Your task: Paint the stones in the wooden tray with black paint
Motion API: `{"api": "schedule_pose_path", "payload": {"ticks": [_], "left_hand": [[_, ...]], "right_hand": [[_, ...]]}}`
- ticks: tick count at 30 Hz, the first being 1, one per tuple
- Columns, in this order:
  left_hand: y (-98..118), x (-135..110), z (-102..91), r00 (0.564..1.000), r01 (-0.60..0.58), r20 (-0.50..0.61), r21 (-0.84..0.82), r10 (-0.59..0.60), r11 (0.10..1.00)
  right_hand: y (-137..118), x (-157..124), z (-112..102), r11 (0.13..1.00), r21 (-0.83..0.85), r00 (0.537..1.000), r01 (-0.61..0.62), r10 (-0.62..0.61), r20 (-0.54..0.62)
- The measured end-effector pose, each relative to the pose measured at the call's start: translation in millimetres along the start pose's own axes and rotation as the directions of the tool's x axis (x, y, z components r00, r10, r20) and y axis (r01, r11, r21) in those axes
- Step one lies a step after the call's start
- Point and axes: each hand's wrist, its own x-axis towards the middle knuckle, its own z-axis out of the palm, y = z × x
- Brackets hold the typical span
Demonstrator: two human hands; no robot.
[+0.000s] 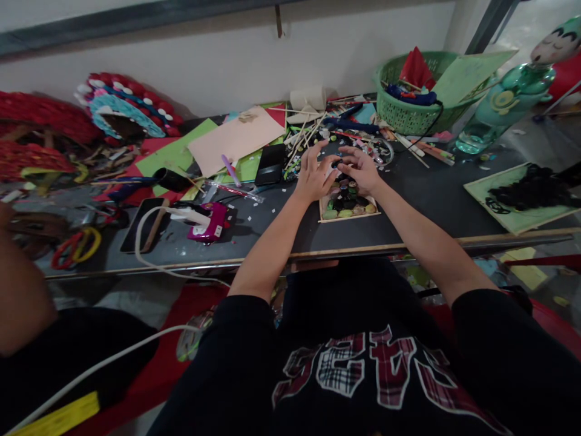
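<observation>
My left hand and my right hand meet above a small stick-edged frame that lies flat on the table. Thumb and forefinger of each hand are drawn together near a small dark thing, too small to name, while the left hand's other fingers reach upward. Inside the frame, polished pebbles in green, yellowish, brown and black lie side by side; pale green ones line its near edge. Both hands hide the frame's far part.
Thin wooden sticks, paper sheets and a black phone-like slab lie left and behind. A green basket and a green bottle stand back right. At left are a purple power socket, a white cable and another person's arm.
</observation>
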Motion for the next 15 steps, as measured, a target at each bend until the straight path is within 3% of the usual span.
{"api": "schedule_pose_path", "payload": {"ticks": [15], "left_hand": [[-1.1,-0.9,-0.8,0.999,0.023,0.023,-0.049,-0.022,0.999]], "right_hand": [[7.0,3.6,-3.8,0.996,-0.087,1.000,0.021,-0.020,0.018]]}}
